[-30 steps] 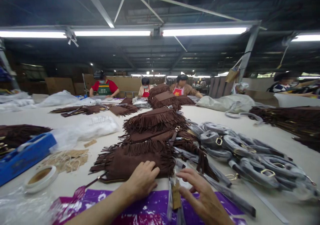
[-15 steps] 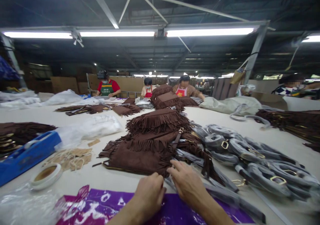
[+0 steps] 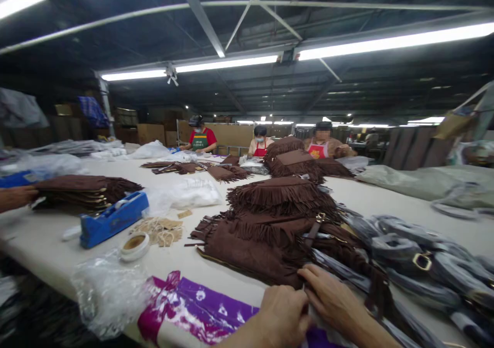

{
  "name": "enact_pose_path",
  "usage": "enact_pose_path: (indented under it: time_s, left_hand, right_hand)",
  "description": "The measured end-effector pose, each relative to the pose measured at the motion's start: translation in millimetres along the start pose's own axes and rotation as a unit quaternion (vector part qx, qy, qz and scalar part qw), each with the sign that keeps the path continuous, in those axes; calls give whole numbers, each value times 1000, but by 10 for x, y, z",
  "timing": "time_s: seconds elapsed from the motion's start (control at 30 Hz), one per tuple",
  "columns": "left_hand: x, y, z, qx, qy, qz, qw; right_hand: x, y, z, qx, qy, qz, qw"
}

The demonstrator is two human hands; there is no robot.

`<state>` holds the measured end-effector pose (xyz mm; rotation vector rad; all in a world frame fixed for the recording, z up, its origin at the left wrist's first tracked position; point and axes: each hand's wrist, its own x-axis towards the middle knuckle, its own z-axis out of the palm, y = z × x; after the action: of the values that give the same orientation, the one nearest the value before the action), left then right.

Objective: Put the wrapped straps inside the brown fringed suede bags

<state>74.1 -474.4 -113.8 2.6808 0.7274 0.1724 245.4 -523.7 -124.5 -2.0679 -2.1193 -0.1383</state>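
Note:
My left hand is curled closed at the bottom edge of the view, over a purple printed sheet. My right hand sits right beside it, fingers bent and pinched toward the left hand. Both hands meet at the near edge of a brown fringed suede bag, the closest of a pile of such bags. What the fingers pinch is hidden between the two hands. Grey wrapped straps with gold buckles lie just right of my right hand.
A blue tape dispenser, a tape roll, paper tags and crumpled clear plastic lie at left. Another person's hand reaches in at far left. Three people work at the table's far end.
The view has swung left and my hands have drawn closer together at the near bag's edge. A second person's hand and a stack of brown bags have come into view at left.

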Motion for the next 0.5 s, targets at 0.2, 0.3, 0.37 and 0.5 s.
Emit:
enact_pose_path:
  time_s: [0.2, 0.3, 0.37, 0.5]
  left_hand:
    - [-21, -152, -18, -86, 37, 3, 996]
    - [-61, -176, -148, -57, 23, -10, 998]
    - [-88, -228, -262, 3, 11, -26, 1000]
    - [-200, -620, -565, 90, 32, -95, 991]
  right_hand:
    - [3, -48, 185, -49, 89, -116, 988]
    - [79, -24, 252, -62, 134, -161, 976]
    - [104, 11, 274, -73, 163, -193, 965]
    - [91, 246, 296, -116, 235, -250, 932]
